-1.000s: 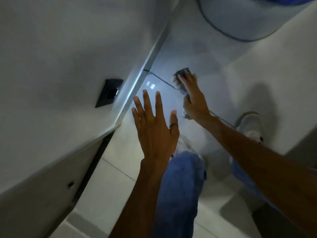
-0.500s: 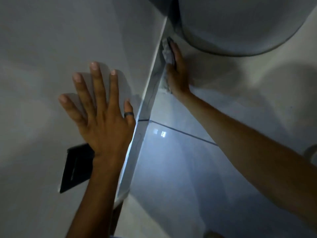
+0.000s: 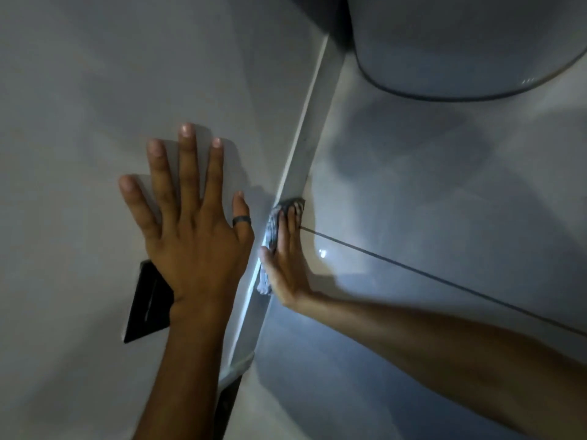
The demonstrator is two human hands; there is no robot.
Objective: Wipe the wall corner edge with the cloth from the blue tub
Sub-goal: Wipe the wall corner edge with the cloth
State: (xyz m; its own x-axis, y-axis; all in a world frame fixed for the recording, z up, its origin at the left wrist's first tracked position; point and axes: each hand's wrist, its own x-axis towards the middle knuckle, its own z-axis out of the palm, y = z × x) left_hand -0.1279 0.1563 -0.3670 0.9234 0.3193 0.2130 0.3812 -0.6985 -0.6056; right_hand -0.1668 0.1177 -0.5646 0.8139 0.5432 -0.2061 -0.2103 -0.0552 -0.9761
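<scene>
Moved: right hand [image 3: 287, 258] slid cloth [image 3: 273, 230] down corner edge [image 3: 301, 154] to mid-frame | fingers flat, pressing cloth | left hand [image 3: 190, 230] splayed, empty, on wall [image 3: 79, 90]

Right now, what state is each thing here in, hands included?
left hand: open, fingers spread, flat on the wall, holding nothing
right hand: pressing the cloth against the corner edge
cloth: bunched, pinned under the right hand
corner edge: bare above the cloth
black wall plate: on the wall, partly hidden by the left wrist
ring: on the left thumb
</scene>
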